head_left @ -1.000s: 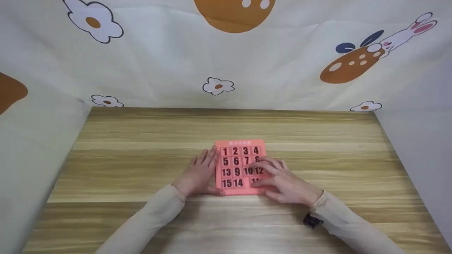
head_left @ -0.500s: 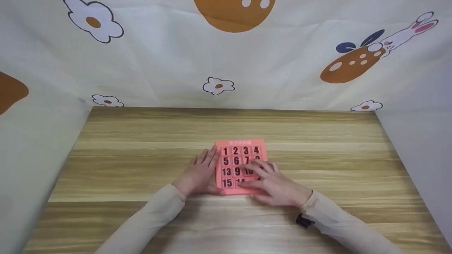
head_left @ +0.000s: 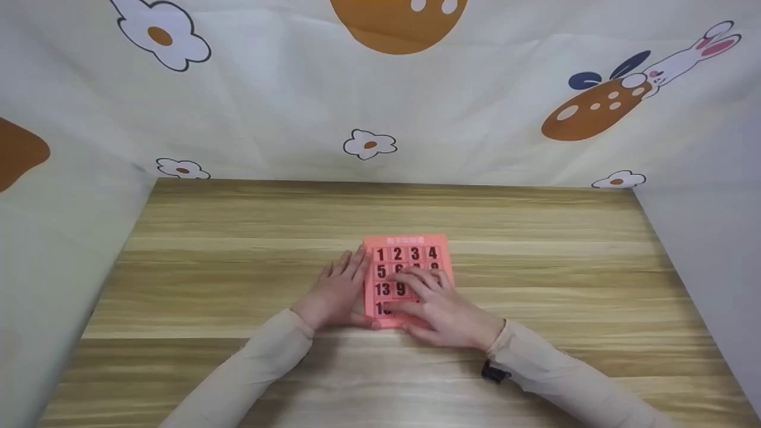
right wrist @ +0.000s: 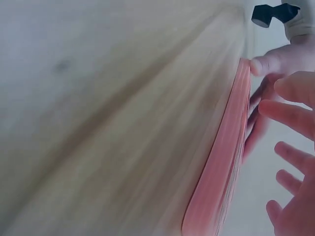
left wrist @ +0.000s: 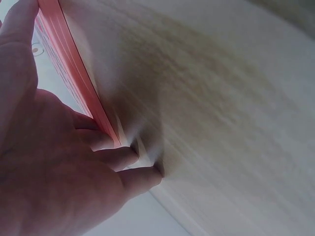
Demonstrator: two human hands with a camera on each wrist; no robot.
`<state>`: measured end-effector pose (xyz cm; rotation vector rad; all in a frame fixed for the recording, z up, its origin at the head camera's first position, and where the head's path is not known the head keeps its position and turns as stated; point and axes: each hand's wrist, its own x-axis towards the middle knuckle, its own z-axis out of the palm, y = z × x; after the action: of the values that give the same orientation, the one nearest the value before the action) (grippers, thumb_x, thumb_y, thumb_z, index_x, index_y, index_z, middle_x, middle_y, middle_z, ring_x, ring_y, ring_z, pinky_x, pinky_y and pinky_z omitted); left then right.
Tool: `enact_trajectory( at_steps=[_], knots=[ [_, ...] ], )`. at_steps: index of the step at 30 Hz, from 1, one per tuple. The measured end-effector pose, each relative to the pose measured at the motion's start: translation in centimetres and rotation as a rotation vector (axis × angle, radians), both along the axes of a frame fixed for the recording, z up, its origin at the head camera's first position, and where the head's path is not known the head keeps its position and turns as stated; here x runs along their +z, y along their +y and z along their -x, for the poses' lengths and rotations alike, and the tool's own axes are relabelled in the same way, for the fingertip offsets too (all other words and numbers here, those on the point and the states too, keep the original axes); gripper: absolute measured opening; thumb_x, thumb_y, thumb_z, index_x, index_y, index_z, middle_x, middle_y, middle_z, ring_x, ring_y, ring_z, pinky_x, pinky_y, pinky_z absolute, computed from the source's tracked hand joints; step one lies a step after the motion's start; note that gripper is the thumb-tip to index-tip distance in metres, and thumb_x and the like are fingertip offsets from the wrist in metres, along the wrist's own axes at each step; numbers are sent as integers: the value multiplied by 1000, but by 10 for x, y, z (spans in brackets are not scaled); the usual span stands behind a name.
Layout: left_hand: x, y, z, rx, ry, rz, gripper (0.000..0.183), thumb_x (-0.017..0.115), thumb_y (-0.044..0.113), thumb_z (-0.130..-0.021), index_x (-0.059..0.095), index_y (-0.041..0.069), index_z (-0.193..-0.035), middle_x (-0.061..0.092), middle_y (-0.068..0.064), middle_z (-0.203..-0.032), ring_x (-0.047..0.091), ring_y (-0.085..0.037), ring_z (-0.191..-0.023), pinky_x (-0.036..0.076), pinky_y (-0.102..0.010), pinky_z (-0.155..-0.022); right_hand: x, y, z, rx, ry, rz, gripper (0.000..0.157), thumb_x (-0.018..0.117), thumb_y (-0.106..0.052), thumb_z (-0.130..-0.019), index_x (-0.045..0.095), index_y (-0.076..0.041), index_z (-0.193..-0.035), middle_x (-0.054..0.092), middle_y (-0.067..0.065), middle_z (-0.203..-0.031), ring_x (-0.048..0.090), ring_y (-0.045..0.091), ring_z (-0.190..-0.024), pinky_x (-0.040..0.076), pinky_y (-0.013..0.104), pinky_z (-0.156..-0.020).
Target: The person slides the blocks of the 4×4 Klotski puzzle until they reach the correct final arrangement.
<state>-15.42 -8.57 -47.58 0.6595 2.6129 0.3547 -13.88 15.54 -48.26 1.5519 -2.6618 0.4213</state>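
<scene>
A pink number sliding puzzle [head_left: 438,239] lies flat on the wooden table, its dark-numbered tiles in rows. My left hand [head_left: 336,294] braces its left side, fingers along the edge and thumb at the lower left corner. In the left wrist view, the outer fingertips of that hand [left wrist: 64,162] rest on the table beside the puzzle's edge [left wrist: 74,64]. Spread over the lower rows, my right hand [head_left: 446,315] has a fingertip over tile 15 [head_left: 380,308]. It hides most tiles at the lower right. In the right wrist view its fingers [right wrist: 290,155] hover beyond the puzzle's side [right wrist: 221,157].
Wood-grain table [head_left: 238,232] extends around the puzzle on every side. A pale cloth backdrop [head_left: 267,89] with flowers, orange shapes and a rabbit rises behind the far table edge. A small black device [head_left: 494,373] is worn at the right cuff.
My right hand has slid left over the lower rows, from around tile 11 past tile 14 to tile 15, covering more tiles. My left hand and the puzzle stay in place.
</scene>
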Motion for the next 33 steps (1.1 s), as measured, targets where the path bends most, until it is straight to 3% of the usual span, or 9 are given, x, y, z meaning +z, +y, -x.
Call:
enact_trajectory(
  at_steps=[8,14,17,20,22,29,33],
  knots=[
    [1,1,0,2,2,6,122,71,65,-72,7,2,-154,-4,-15,-160,4,-40,-144,11,-58,-113,-1,-1,0,-3,-33,-49,38,58,-39,-94,63,-24,-129,32,10,-153,27,36,-138,23,62,-107],
    [0,1,0,3,-1,0,122,71,64,-72,7,0,-154,-4,-16,-160,4,-40,-144,10,-57,-114,3,1,4,-71,-1,58,19,65,-32,-90,75,-19,-101,45,10,-143,33,36,-133,25,61,-104],
    [1,1,0,-2,4,-2,122,72,64,-72,8,-1,-153,-2,-17,-160,5,-40,-143,11,-57,-114,3,-1,7,-96,-22,66,25,65,-30,-89,73,-17,-109,42,13,-144,32,37,-134,23,61,-106],
    [1,0,0,-7,4,5,122,72,64,-73,7,-1,-154,-2,-17,-160,5,-40,-143,11,-57,-114,1,-5,8,-110,-47,-1,41,60,-35,-92,63,-18,-130,33,16,-150,27,40,-136,21,63,-107],
    [0,1,0,-12,3,9,121,71,64,-73,7,-1,-154,-3,-17,-160,5,-41,-143,11,-57,-114,0,-7,8,-108,-52,-43,46,58,-38,-94,59,-18,-135,30,16,-152,25,40,-137,20,64,-107],
    [-1,1,0,-3,1,15,124,71,65,-72,5,1,-154,-4,-16,-160,4,-40,-143,10,-57,-114,2,-1,4,-20,-71,-24,42,62,-39,-90,64,-21,-128,33,11,-151,23,38,-138,21,66,-104],
    [-2,1,1,-1,5,13,125,72,65,-71,5,1,-154,-5,-15,-160,4,-40,-143,10,-56,-114,1,4,4,-129,-59,61,35,64,-33,-90,68,-13,-118,38,14,-146,28,38,-135,22,65,-105]
  ],
)
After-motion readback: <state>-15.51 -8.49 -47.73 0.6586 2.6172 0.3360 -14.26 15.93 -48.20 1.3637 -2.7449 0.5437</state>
